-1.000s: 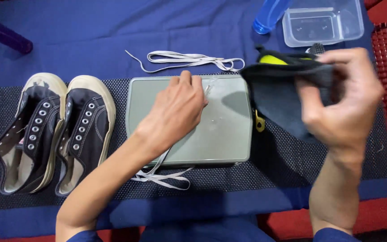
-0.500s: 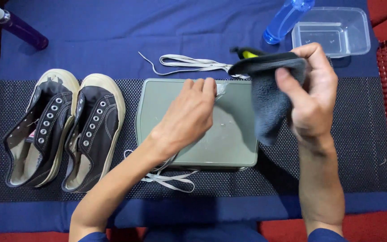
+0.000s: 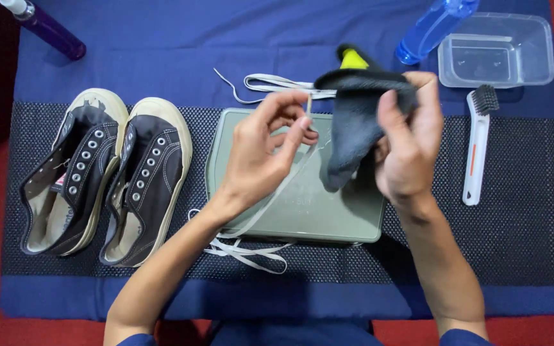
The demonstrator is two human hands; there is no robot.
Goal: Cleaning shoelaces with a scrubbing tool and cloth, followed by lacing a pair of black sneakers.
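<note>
**poster1:** Blue cloth over the table (image 3: 129,57), with a black mesh mat (image 3: 520,211) on top, that's the whole head view. Grey-green tray (image 3: 328,211) sits dead centre.

**poster2:** What are the hands doing?

**poster1:** Left hand (image 3: 261,154) is raised over the tray, fingers pinched shut on the tip of a white shoelace (image 3: 277,192) that trails down toward 7 o'clock and off the tray's near edge. Right hand (image 3: 408,147) is just beside it at 3 o'clock, fingers closed around a dark grey cloth (image 3: 354,128) that hangs down.

**poster2:** Other stuff?

**poster1:** Pair of black sneakers (image 3: 107,173) at 9 o'clock, laces out. Second white lace (image 3: 270,83) at 12. White brush (image 3: 477,144) at 3 o'clock, clear plastic tub (image 3: 496,50) and blue spray bottle (image 3: 434,29) up at 1, purple bottle (image 3: 49,29) at 11.
</note>
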